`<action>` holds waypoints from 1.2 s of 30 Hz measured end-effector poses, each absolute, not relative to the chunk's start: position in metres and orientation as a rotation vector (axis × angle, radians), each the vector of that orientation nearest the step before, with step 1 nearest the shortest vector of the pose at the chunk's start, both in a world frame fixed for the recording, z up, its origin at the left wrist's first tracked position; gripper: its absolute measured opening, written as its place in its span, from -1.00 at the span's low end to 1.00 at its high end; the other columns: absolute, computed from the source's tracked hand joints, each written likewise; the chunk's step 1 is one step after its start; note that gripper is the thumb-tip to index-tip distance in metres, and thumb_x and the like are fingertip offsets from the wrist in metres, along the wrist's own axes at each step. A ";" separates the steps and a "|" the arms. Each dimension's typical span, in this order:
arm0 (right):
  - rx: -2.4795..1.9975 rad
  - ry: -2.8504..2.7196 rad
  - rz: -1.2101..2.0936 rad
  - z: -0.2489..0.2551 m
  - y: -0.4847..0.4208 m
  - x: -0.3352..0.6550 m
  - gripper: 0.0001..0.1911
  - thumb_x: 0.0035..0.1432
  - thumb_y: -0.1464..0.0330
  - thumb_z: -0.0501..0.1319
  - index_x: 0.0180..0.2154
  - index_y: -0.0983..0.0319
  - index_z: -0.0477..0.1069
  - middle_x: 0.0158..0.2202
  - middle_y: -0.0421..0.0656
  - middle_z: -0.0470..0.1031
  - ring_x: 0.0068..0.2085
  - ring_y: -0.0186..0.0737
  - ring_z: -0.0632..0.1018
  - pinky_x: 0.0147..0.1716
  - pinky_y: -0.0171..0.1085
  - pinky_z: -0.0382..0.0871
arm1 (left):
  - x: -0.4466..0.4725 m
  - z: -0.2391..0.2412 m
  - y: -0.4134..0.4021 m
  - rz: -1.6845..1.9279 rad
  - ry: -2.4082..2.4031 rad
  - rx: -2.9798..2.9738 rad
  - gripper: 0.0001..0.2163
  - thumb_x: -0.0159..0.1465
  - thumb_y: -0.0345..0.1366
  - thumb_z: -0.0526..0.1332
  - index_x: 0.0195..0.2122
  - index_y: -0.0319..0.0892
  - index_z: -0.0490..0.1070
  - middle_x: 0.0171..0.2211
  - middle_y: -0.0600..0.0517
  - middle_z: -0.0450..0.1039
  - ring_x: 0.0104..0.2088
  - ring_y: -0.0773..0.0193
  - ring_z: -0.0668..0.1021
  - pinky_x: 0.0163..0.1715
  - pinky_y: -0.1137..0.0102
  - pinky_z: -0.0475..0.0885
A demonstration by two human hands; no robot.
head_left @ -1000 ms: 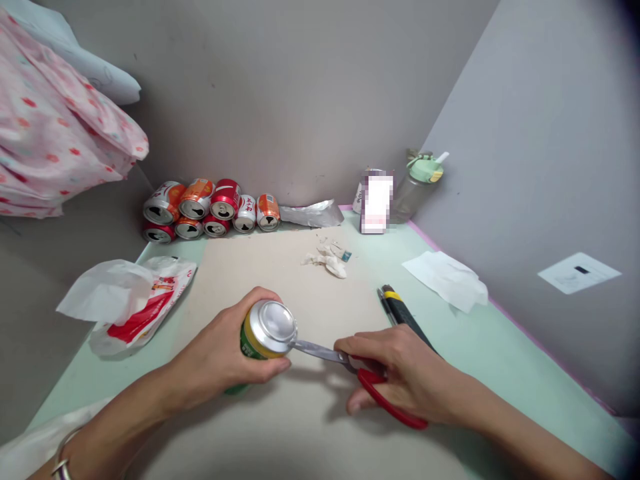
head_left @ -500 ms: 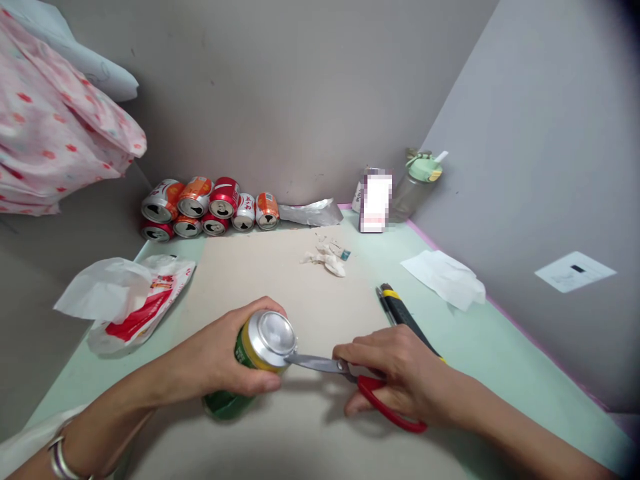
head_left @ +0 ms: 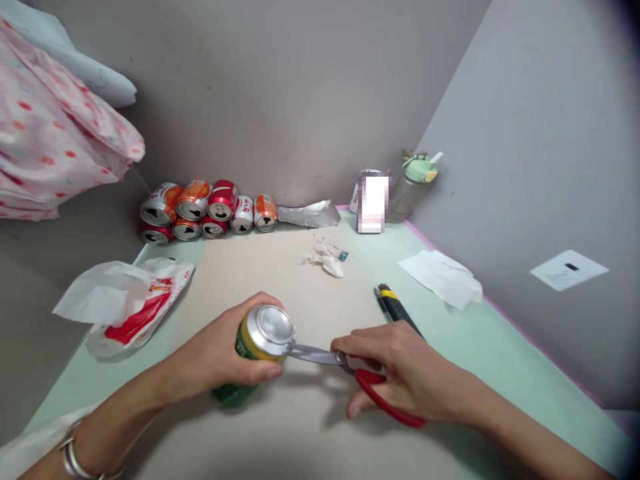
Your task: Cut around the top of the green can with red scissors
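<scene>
My left hand (head_left: 220,357) is wrapped round a green and yellow drink can (head_left: 253,350), which lies tilted with its silver base facing me. My right hand (head_left: 400,373) grips red-handled scissors (head_left: 350,377). Their metal blades touch the can's rim at the right side of the base. Both hands hover over a beige cardboard sheet (head_left: 280,280) on a pale green table (head_left: 480,347).
Several empty cans (head_left: 205,210) are stacked against the back wall, beside a flattened silver sheet (head_left: 310,213). A plastic bag (head_left: 125,303) lies left. A utility knife (head_left: 395,307), white paper (head_left: 443,278), paper scraps (head_left: 325,259), a bottle (head_left: 413,183) and pink cloth (head_left: 55,153) are around.
The can has shifted slightly in my left hand, dipping and then rising a little. The scissors stay at its rim, and my right hand has barely moved.
</scene>
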State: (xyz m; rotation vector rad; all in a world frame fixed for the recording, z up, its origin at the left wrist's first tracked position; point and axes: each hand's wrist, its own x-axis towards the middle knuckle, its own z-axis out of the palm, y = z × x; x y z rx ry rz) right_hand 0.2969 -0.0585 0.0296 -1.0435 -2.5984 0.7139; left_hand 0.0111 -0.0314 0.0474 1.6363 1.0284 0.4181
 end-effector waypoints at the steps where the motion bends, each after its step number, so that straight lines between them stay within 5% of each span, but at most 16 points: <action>1: -1.050 -2.593 0.743 0.031 -0.058 0.296 -0.47 0.14 -0.11 0.29 -0.13 0.21 0.48 -0.45 -0.24 0.42 -0.47 -0.30 0.37 -0.47 -0.35 0.11 | 0.011 0.048 -0.031 0.411 1.027 1.637 -0.59 0.06 -0.27 0.38 -0.08 -0.09 0.31 -0.25 0.13 0.37 -0.24 0.23 0.42 -0.23 0.39 0.32; 12: -1.075 -2.575 0.741 0.025 -0.060 0.294 -0.53 0.26 -0.07 0.20 -0.14 0.21 0.47 -0.44 -0.21 0.44 -0.46 -0.30 0.37 -0.45 -0.34 0.12 | 0.014 0.053 -0.037 0.421 1.214 1.706 -0.58 0.08 -0.24 0.38 -0.05 -0.06 0.29 -0.16 0.07 0.41 -0.16 0.15 0.46 -0.21 0.36 0.37; 19: -0.931 -2.586 0.986 0.036 -0.061 0.294 -0.56 0.23 -0.01 0.28 -0.44 0.19 0.32 -0.54 -0.34 0.23 -0.52 -0.38 0.19 -0.51 -0.37 0.05 | 0.008 0.051 -0.034 0.291 0.893 1.539 -0.59 0.03 -0.23 0.40 -0.11 -0.08 0.33 -0.34 0.15 0.37 -0.34 0.28 0.40 -0.36 0.44 0.33; 27: -1.169 -2.641 0.368 0.026 -0.064 0.296 -0.54 0.42 0.02 0.03 -0.12 0.25 0.47 -0.46 -0.14 0.46 -0.50 -0.24 0.41 -0.50 -0.30 0.05 | 0.023 0.048 -0.042 0.472 1.482 1.781 -0.59 0.12 -0.15 0.34 -0.06 -0.04 0.25 -0.27 0.08 0.47 -0.28 0.15 0.49 -0.27 0.34 0.37; 32: -1.134 -2.608 0.657 0.028 -0.059 0.298 -0.53 0.30 -0.08 0.15 -0.17 0.19 0.47 -0.46 -0.22 0.42 -0.49 -0.30 0.34 -0.47 -0.33 0.11 | 0.020 0.045 -0.041 0.485 1.348 1.691 -0.61 0.09 -0.16 0.37 -0.10 -0.06 0.29 -0.25 0.08 0.45 -0.24 0.15 0.48 -0.30 0.37 0.36; 36: -1.061 -2.531 0.961 0.032 -0.057 0.298 -0.53 0.17 -0.09 0.28 -0.39 0.18 0.34 -0.51 -0.34 0.18 -0.48 -0.35 0.15 -0.49 -0.36 0.06 | 0.013 0.048 -0.038 0.397 1.058 1.556 -0.62 0.09 -0.17 0.37 -0.12 -0.08 0.31 -0.28 0.12 0.39 -0.29 0.24 0.44 -0.32 0.42 0.34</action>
